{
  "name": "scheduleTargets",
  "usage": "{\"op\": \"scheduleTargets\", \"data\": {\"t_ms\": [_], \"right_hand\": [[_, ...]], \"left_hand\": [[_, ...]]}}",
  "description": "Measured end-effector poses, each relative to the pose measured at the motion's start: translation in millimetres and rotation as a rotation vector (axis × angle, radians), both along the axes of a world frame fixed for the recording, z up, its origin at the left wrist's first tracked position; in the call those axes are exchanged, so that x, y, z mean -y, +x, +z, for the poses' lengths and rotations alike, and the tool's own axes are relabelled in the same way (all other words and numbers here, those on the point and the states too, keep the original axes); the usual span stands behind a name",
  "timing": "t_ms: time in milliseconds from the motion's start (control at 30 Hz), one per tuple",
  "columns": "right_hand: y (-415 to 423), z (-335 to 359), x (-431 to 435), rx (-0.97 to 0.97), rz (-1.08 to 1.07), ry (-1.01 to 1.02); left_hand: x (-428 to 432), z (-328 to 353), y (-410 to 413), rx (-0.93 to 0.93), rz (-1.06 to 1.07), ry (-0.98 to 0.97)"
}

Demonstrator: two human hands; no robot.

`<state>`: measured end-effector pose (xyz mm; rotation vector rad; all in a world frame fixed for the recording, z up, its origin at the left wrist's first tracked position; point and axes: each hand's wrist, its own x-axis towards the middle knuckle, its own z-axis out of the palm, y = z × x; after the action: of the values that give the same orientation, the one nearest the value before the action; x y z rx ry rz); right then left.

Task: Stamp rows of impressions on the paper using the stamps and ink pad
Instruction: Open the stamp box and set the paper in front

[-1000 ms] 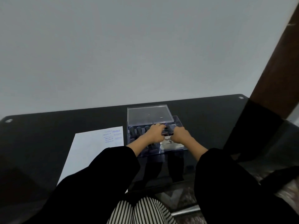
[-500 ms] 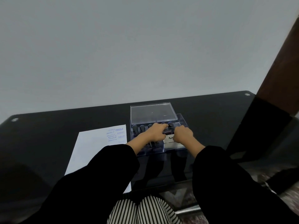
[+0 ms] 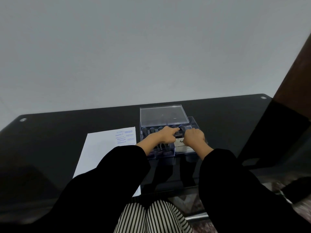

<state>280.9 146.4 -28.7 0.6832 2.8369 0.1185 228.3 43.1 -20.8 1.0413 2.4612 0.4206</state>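
Note:
A clear plastic stamp box [image 3: 193, 122] stands on the black table, with several dark-handled stamps [image 3: 152, 130] upright in it. Its clear lid [image 3: 162, 115] lies just behind. Both hands are inside the box. My left hand [image 3: 161, 136] reaches in from the left and pinches a dark stamp [image 3: 179, 133] with its fingertips. Curled fingers of my right hand [image 3: 193, 138] sit against that stamp's right side, above the white-labelled ink pad [image 3: 180, 143]; what they hold is hidden. The white paper [image 3: 101, 148] lies left of the box, with blue impressions [image 3: 125, 136] near its top right corner.
The black glass table [image 3: 50, 132] ends at a grey wall behind. A dark brown upright [image 3: 296, 73] rises at the right. My black sleeves cover the paper's near part, and striped trousers show below the table's front edge.
The view shifted slightly. Both hands stay in the box; my left fingers have stretched a little further right onto the stamp between the hands.

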Motion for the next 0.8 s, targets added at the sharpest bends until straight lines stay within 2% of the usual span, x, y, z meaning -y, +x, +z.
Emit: {"op": "scheduleTargets", "data": {"t_ms": [167,367,800], "right_hand": [[3.9,2.6,-7.5,-0.153,0.011,-0.001],[7.7,11.4,-10.9,-0.186,-0.018,-0.084],[20.5,1.0,-15.5,-0.334,-0.045,-0.115]], "left_hand": [[0.3,-3.0,-2.6,-0.018,-0.030,-0.021],[0.7,-1.7,-1.6,-0.003,-0.019,-0.029],[1.7,-2.7,-2.1,0.007,-0.012,-0.032]]}}
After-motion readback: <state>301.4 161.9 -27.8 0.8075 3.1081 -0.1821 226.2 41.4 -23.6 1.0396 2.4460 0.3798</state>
